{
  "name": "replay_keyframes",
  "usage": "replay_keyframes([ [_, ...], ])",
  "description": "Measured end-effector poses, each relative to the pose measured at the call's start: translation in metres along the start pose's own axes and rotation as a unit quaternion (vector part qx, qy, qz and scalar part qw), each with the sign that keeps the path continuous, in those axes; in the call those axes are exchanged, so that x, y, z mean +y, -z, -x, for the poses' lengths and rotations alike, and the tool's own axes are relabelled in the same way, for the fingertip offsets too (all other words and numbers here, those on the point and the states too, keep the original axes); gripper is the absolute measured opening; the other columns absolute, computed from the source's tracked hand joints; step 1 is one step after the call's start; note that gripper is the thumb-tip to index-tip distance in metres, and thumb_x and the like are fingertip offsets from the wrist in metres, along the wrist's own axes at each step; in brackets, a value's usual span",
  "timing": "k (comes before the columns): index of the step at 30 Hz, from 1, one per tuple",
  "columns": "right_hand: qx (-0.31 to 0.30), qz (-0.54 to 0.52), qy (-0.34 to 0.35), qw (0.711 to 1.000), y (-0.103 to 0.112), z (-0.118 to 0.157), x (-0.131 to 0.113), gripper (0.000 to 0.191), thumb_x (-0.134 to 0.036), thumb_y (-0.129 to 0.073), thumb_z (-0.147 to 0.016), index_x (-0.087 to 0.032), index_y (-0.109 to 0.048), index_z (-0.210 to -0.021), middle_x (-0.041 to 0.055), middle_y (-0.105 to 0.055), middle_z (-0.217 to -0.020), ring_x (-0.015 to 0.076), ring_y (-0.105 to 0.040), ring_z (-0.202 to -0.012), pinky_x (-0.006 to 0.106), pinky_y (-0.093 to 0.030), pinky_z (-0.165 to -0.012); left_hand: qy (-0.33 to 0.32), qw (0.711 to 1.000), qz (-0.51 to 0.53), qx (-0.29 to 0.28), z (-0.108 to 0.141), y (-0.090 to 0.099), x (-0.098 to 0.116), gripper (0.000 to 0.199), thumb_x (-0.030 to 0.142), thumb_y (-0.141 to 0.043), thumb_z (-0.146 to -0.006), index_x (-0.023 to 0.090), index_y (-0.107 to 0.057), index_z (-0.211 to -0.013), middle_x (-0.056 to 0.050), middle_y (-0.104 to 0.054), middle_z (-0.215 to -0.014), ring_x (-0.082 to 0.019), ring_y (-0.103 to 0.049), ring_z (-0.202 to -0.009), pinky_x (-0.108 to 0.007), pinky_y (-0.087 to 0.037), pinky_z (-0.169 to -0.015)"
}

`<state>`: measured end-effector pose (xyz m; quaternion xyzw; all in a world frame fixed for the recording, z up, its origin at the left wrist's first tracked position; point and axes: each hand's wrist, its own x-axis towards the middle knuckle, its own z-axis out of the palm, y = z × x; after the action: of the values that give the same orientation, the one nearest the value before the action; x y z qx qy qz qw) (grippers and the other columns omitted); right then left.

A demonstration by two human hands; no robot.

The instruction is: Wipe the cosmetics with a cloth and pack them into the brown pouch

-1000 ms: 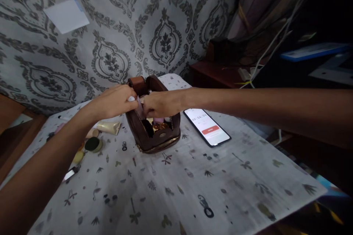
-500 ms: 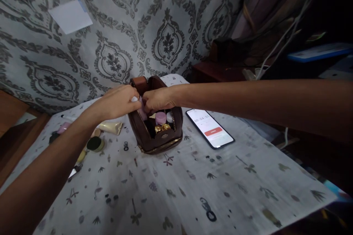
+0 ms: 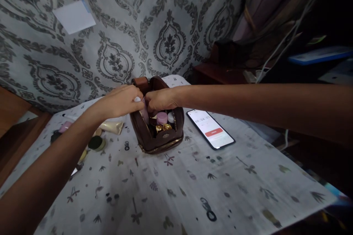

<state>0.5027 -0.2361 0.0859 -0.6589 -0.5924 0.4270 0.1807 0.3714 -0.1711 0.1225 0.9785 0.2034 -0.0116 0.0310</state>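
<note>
An unzipped brown bag (image 3: 154,146) stands on the cloth. My left hand (image 3: 121,100) is closed at its left edge, beside a small white piece (image 3: 137,99) and a pale pink item (image 3: 144,113) just inside. My right hand (image 3: 160,101) reaches into the bag with its fingers curled; whatever they hold is hidden. In the bag's front part sit a pink-lidded container (image 3: 162,118), a white round lid (image 3: 171,117) and gold round caps (image 3: 163,128).
Right of the bag lies a phone (image 3: 211,129) with a timer on its lit screen. To the left are a cream tube (image 3: 112,127), a dark-lidded jar (image 3: 96,143) and a pink item (image 3: 65,126), partly behind my left arm. A patterned wall (image 3: 168,44) rises behind.
The whole view has shifted slightly. My right hand sits a little differently inside the bag, covering more of a pale item there. My left hand stays at the edge.
</note>
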Motion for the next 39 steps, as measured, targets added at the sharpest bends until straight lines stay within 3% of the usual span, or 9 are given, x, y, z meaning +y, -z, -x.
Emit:
replay_keyframes([
  [5, 0.038, 0.118, -0.002, 0.992, 0.003, 0.009, -0.007, 0.015, -0.001, -0.056, -0.073, -0.014, -0.062, -0.074, -0.0012, -0.053, -0.059, 0.0138, -0.053, -0.060, 0.025, -0.040, -0.056, -0.002, 1.000, -0.021, 0.006, 0.004, -0.001, 0.001, 0.020, 0.030, -0.045, -0.075, 0.019, -0.047, -0.059, -0.002, -0.057, -0.069, -0.016, -0.051, -0.063, -0.029, -0.035, -0.062],
  [11, 0.054, 0.357, 0.062, 0.930, 0.011, 0.034, -0.018, 0.015, -0.015, -0.058, -0.083, -0.007, -0.072, -0.083, 0.0087, -0.067, -0.073, 0.0187, -0.061, -0.071, 0.028, -0.038, -0.062, 0.009, 0.999, -0.031, 0.002, 0.003, -0.001, 0.002, 0.017, 0.030, -0.047, -0.075, 0.019, -0.055, -0.065, -0.003, -0.062, -0.072, -0.018, -0.056, -0.068, -0.028, -0.038, -0.062],
  [13, 0.031, 0.360, 0.127, 0.924, 0.013, 0.040, -0.016, 0.018, -0.012, -0.055, -0.084, -0.008, -0.072, -0.079, 0.0064, -0.067, -0.067, 0.0157, -0.060, -0.066, 0.027, -0.039, -0.064, 0.020, 0.999, -0.038, -0.003, 0.002, 0.000, 0.002, 0.016, 0.030, -0.048, -0.074, 0.018, -0.058, -0.068, -0.003, -0.063, -0.071, -0.018, -0.056, -0.067, -0.028, -0.037, -0.060],
  [16, -0.054, 0.317, 0.246, 0.914, 0.013, 0.041, -0.006, 0.022, -0.006, -0.050, -0.084, -0.012, -0.070, -0.077, 0.0004, -0.065, -0.063, 0.0112, -0.054, -0.060, 0.024, -0.039, -0.065, 0.013, 0.999, -0.036, -0.005, 0.002, 0.001, 0.001, 0.015, 0.028, -0.048, -0.073, 0.018, -0.060, -0.072, -0.003, -0.064, -0.073, -0.018, -0.056, -0.068, -0.027, -0.037, -0.060],
  [18, -0.078, 0.318, 0.280, 0.903, 0.012, 0.036, 0.000, 0.023, -0.003, -0.049, -0.085, -0.013, -0.068, -0.078, -0.0007, -0.065, -0.067, 0.0104, -0.052, -0.061, 0.023, -0.038, -0.066, -0.004, 1.000, -0.024, -0.004, 0.002, 0.000, -0.001, 0.015, 0.027, -0.047, -0.073, 0.019, -0.058, -0.069, -0.002, -0.063, -0.072, -0.018, -0.055, -0.067, -0.028, -0.038, -0.062],
  [25, -0.110, 0.398, 0.264, 0.872, -0.001, 0.023, 0.003, 0.026, -0.002, -0.046, -0.091, -0.009, -0.070, -0.097, 0.0046, -0.068, -0.085, 0.0131, -0.054, -0.072, 0.025, -0.038, -0.072, -0.019, 1.000, -0.009, -0.003, 0.002, -0.002, -0.003, 0.015, 0.026, -0.046, -0.073, 0.019, -0.050, -0.060, -0.001, -0.058, -0.067, -0.015, -0.050, -0.063, -0.028, -0.035, -0.061],
  [29, -0.141, 0.446, 0.227, 0.854, -0.005, 0.019, -0.001, 0.027, -0.005, -0.045, -0.094, -0.007, -0.072, -0.098, 0.0047, -0.067, -0.082, 0.0138, -0.049, -0.067, 0.027, -0.037, -0.068, -0.012, 1.000, -0.012, 0.009, 0.002, -0.003, -0.003, 0.014, 0.026, -0.046, -0.073, 0.019, -0.052, -0.063, -0.001, -0.058, -0.069, -0.016, -0.051, -0.065, -0.028, -0.035, -0.061],
  [34, -0.148, 0.419, 0.219, 0.869, 0.000, 0.020, -0.005, 0.029, 0.002, -0.048, -0.088, -0.007, -0.073, -0.101, 0.0032, -0.067, -0.080, 0.0135, -0.053, -0.070, 0.026, -0.038, -0.070, -0.011, 1.000, -0.010, 0.002, 0.002, -0.003, -0.004, 0.016, 0.025, -0.047, -0.075, 0.019, -0.047, -0.060, -0.001, -0.056, -0.066, -0.015, -0.050, -0.062, -0.028, -0.036, -0.062],
  [39, -0.144, 0.411, 0.214, 0.875, 0.008, 0.027, -0.005, 0.045, 0.010, -0.052, -0.078, -0.009, -0.071, -0.115, 0.0038, -0.072, -0.091, 0.0153, -0.058, -0.082, 0.026, -0.039, -0.074, -0.018, 1.000, -0.010, 0.009, 0.002, -0.004, -0.004, 0.016, 0.023, -0.048, -0.074, 0.019, -0.046, -0.059, 0.000, -0.055, -0.065, -0.014, -0.048, -0.061, -0.028, -0.036, -0.060],
])
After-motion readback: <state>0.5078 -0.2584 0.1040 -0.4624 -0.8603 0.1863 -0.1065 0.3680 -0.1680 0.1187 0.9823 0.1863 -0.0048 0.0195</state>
